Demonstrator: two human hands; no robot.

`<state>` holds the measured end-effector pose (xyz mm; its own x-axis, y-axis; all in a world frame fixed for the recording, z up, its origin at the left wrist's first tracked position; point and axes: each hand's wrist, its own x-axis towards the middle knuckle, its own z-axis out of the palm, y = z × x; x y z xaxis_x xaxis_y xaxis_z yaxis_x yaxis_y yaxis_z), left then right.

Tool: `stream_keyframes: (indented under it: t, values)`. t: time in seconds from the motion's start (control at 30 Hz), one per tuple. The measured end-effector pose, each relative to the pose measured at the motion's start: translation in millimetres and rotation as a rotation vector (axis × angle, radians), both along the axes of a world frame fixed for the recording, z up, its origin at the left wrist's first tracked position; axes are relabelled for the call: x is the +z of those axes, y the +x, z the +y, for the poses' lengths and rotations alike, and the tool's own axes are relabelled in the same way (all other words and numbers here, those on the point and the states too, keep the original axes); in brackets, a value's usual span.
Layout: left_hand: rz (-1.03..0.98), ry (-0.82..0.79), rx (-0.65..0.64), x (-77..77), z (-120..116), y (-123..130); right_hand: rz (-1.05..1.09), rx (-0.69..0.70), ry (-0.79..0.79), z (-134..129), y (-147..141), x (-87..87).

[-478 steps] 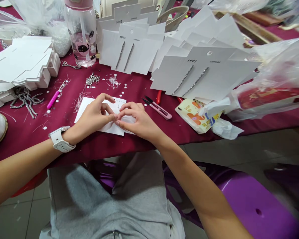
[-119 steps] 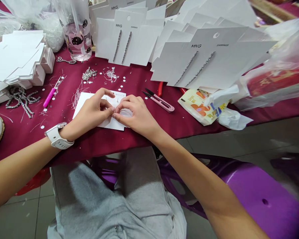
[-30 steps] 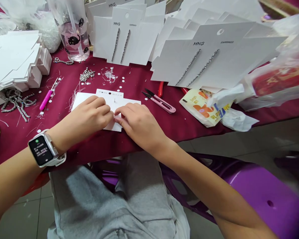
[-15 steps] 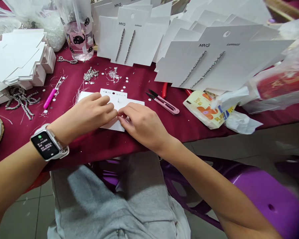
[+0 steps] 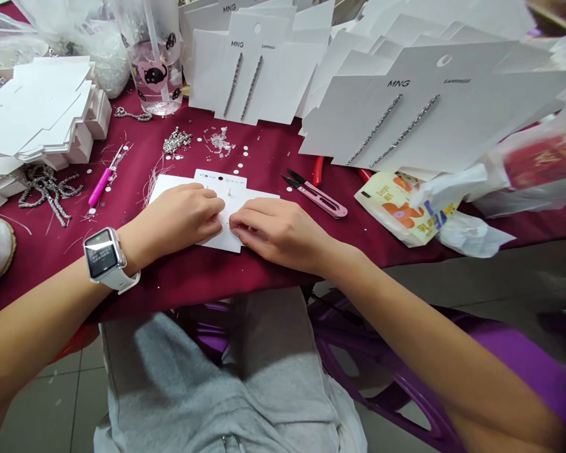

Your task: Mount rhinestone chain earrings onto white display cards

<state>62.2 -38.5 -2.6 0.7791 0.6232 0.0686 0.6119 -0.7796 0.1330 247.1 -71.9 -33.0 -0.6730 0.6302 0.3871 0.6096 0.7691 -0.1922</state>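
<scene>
White card (image 5: pixel 238 195) lies beneath the left hand (image 5: pixel 182 217) and right hand (image 5: pixel 280 231), fingers curled, slightly apart; I cannot tell whether they pinch anything. Surface (image 5: pixel 193 283) gives room before its near edge; scissors (image 5: pixel 309 189) lie beyond the right.

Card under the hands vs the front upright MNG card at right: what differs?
Pose: the card under the hands lies flat on the maroon cloth; the MNG card stands propped up.
Face: the flat card shows small print and a tiny fitting; the MNG card shows larger lettering and two silver chains.
Cover: the left hand and right hand partly hide the flat card; neither covers the MNG card.
Shared: both white, with a hole near the top.
</scene>
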Motion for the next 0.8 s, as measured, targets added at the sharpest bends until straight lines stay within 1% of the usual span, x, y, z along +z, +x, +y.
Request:
stream_keyframes:
  t: [0.2, 0.37, 0.53, 0.63, 0.7, 0.73, 0.8]
  values:
    - [-0.049, -0.006, 0.045, -1.5, -0.4, 0.5, 0.025, 0.121, -0.056, 7.7, 6.3, 1.0]
    - [-0.046, -0.035, 0.097, -1.7, -0.1, 0.3, 0.103, 0.17, -0.119, 8.2, 9.1, -0.4]
    - [-0.066, -0.044, 0.15, -2.5, -0.5, -0.5, 0.182, 0.223, -0.207, 8.6, 9.0, 1.8]
    - [-0.09, -0.045, 0.144, -3.7, -1.7, -1.1, 0.21, 0.195, -0.239, 9.1, 7.9, 2.1]
    - [-0.117, -0.069, 0.122, -4.0, -2.7, -1.9, 0.267, 0.141, -0.244, 9.5, 7.2, 1.1]
    - [-0.139, -0.101, 0.115, -3.8, -2.7, -2.6, 0.302, 0.101, -0.237, 9.7, 6.9, 0.5]
    - [-0.197, -0.217, 0.121, -1.8, -1.1, -5.4, 0.347, 0.013, -0.199, 9.9, 6.5, -0.5]
